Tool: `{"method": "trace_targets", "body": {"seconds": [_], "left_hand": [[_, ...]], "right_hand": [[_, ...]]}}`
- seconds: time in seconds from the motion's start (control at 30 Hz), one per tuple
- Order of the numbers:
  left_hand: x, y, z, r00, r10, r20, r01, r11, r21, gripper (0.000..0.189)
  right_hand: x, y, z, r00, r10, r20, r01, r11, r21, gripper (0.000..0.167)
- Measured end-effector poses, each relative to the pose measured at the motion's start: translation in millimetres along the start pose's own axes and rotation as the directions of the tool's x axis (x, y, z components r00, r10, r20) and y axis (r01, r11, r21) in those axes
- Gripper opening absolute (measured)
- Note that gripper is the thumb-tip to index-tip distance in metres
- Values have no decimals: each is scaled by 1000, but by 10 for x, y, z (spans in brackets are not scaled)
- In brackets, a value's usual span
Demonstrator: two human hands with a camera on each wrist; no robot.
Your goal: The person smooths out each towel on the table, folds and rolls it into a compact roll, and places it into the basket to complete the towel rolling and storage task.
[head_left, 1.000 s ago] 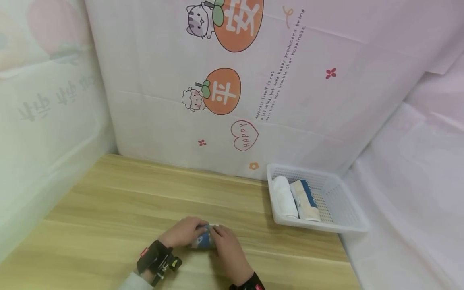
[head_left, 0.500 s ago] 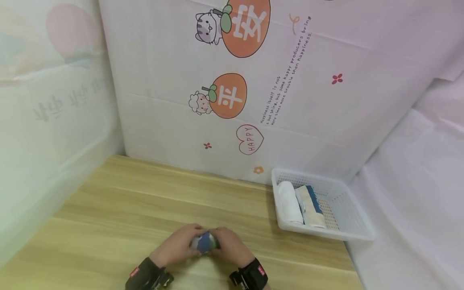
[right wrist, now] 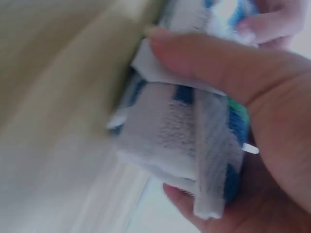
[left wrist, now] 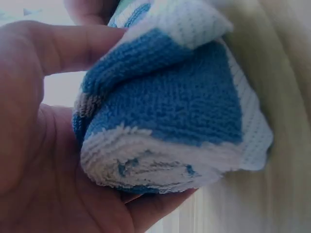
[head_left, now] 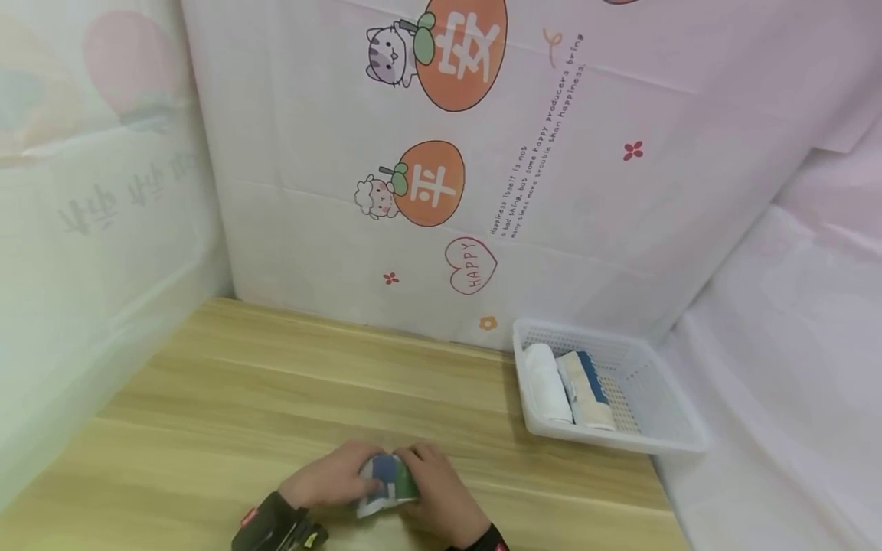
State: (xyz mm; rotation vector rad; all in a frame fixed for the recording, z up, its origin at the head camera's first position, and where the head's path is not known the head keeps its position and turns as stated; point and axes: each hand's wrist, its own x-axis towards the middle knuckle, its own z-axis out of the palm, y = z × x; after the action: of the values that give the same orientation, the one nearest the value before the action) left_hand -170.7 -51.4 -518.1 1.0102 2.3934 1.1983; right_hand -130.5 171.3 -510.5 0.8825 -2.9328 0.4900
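A rolled towel (head_left: 386, 476) in blue, white and green is between both hands, low in the middle of the head view. My left hand (head_left: 331, 476) grips its left end, thumb on the near side. The left wrist view shows that end of the towel (left wrist: 170, 104) as a white spiral with blue cloth round it and a loose pale flap on top. My right hand (head_left: 442, 490) holds the right end. In the right wrist view, the thumb presses a white edge of the towel (right wrist: 167, 126) and a fingertip shows beneath.
A white plastic basket (head_left: 599, 439) stands at the right on the wooden table (head_left: 276, 383). It holds a white rolled towel (head_left: 547, 384) and a beige and blue rolled towel (head_left: 586, 392). Printed cloth walls (head_left: 331, 252) enclose the table's back and sides.
The towel has turned in both hands, showing more blue and green and a loose pale edge on the near side. Both hands now sit slightly lower in the head view, which has also shifted.
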Motion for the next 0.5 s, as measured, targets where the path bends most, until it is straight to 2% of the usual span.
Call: {"method": "trace_targets", "body": {"seconds": [0.1,0.23,0.37,0.5], "left_hand": [[-29,27,48,999,-17,-51,21,997,79,44],[-36,79,109,994,7,-106,12,983,183,60],[2,106,136,993,24,-112,-4,985,174,63],[72,103,74,992,29,-121,-13,991,134,59]], "right_hand": [[-40,17,38,999,-14,-49,12,999,-44,64],[-70,66,72,999,-2,-51,-1,998,-67,63],[-67,147,80,1000,-3,-29,1,999,-48,62],[-8,233,34,1000,8,-9,-7,998,67,52]]}}
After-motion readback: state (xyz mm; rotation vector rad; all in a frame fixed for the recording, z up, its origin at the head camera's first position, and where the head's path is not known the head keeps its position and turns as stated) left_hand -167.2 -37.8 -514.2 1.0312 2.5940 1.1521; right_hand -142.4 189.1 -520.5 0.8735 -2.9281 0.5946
